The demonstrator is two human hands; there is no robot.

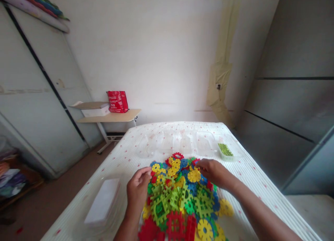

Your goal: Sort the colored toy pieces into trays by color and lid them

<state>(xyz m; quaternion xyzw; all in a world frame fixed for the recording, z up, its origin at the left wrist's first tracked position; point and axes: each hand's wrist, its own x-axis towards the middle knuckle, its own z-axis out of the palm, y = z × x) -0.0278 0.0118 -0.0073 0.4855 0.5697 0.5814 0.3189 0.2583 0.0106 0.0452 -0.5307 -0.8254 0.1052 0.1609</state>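
Observation:
A heap of plastic interlocking building pieces lies on the table in front of me. It mixes yellow flower-shaped discs [194, 176], lime-green square lattice pieces [159, 208], red square pieces [175, 225] and blue toothed discs [192, 189]. My left hand [138, 183] is at the heap's left edge, fingers half bent and thumb a little apart, with no piece visibly gripped. Over the heap's right far side, my right hand [212, 170] has its fingertips pinched together close to a red and blue piece. Whatever is between those fingertips is too small to make out.
Behind the heap stand clear plastic containers [180, 141] in a row; a clear box at right holds green pieces [225, 149]. A clear tray with a white rectangular thing [103, 201] lies at left. Beyond are a side table [130, 115] and a red bag [118, 101].

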